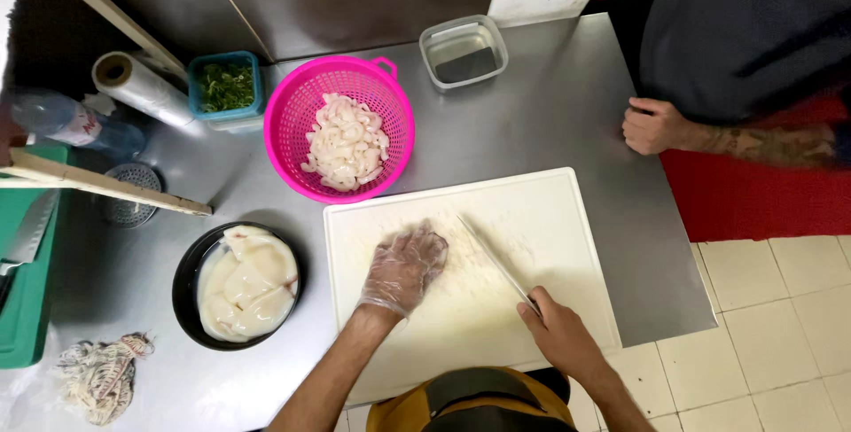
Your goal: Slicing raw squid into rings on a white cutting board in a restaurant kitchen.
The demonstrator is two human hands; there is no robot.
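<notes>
Right hand [561, 333]: grip clamped on the knife [496, 261] handle, blade angled across the white cutting board [532, 210] on the bench [550, 113]. Gloved left hand [404, 268]: fingers together, pressing flat on the board beside the blade.

Commercial kitchen — steel worktable [567, 122], cutting board [532, 210]

A roll of cling film [142, 88], a tub of chopped herbs [225, 88] and an empty clear container [463, 52]

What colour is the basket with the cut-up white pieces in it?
Bright pink. The basket shows clearly in the head view, beyond the cutting board.
</notes>
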